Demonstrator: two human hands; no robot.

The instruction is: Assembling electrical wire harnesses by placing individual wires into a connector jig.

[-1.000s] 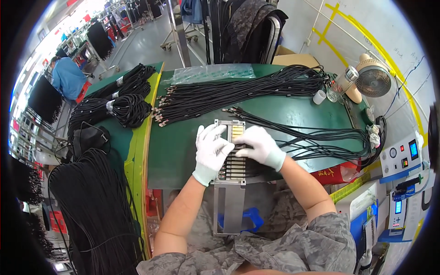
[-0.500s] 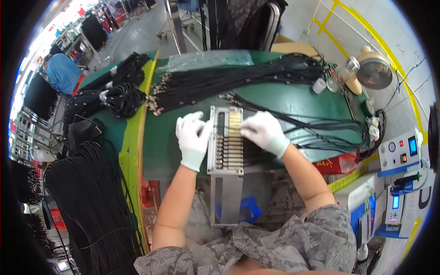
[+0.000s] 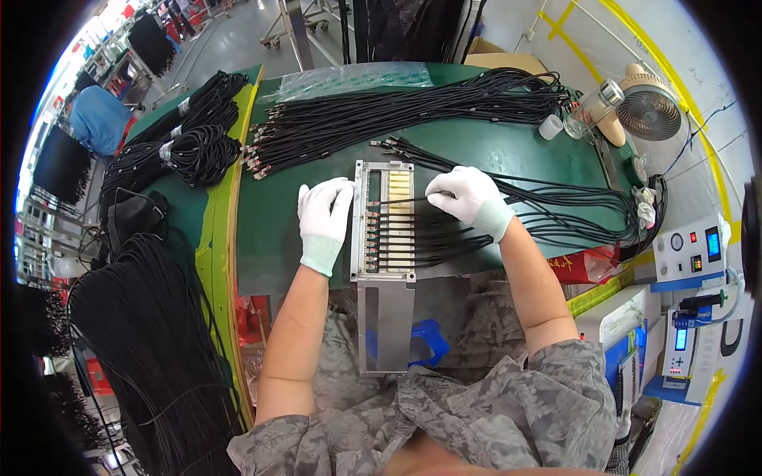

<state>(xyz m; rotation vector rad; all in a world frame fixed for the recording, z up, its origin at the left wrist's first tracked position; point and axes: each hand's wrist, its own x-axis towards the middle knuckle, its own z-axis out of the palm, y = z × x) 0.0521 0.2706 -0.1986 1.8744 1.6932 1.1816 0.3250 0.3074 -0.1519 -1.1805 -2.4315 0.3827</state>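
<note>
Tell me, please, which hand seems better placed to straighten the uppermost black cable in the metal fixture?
Probably the right hand: it appears to pinch that black cable just right of the metal fixture, whereas the left hand is beside the fixture's left edge, away from the cable.

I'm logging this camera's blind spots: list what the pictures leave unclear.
Head view: stretch of black cable under the right hand, which covers it.
Head view: fine detail of the connectors in the metal fixture, too small.
Head view: top of the metal stand, cut off by the upper edge.
</note>
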